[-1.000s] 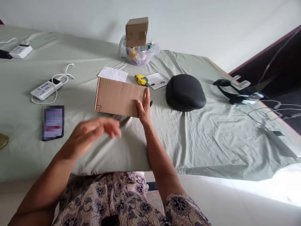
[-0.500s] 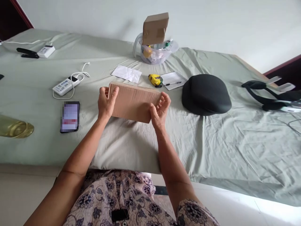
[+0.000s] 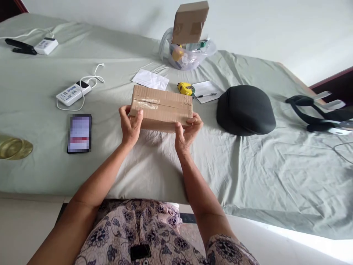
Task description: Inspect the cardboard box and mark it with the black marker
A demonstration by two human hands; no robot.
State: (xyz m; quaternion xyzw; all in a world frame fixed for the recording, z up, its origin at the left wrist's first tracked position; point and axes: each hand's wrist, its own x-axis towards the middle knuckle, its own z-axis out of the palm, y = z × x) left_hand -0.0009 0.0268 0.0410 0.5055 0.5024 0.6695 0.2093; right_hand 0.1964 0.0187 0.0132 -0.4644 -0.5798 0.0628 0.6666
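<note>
A flat brown cardboard box (image 3: 161, 108) with clear tape along its top seam is held just above the grey-green bed sheet (image 3: 248, 173). My left hand (image 3: 130, 125) grips its left end, thumb on the near face. My right hand (image 3: 187, 133) grips its right near corner, fingers curled under the box. Both hands are closed on it.
A phone (image 3: 79, 133) lies left of my hands, a white power strip (image 3: 72, 93) behind it. A yellow tape measure (image 3: 185, 88), papers with a pen (image 3: 205, 91), a black dome-shaped case (image 3: 245, 110), a clear jug (image 3: 187, 55) with a small box (image 3: 191, 22) on top, and a headset (image 3: 317, 110) lie around.
My left hand came in and took the box's left end. Both hands turned the box so its taped face now shows on top.
</note>
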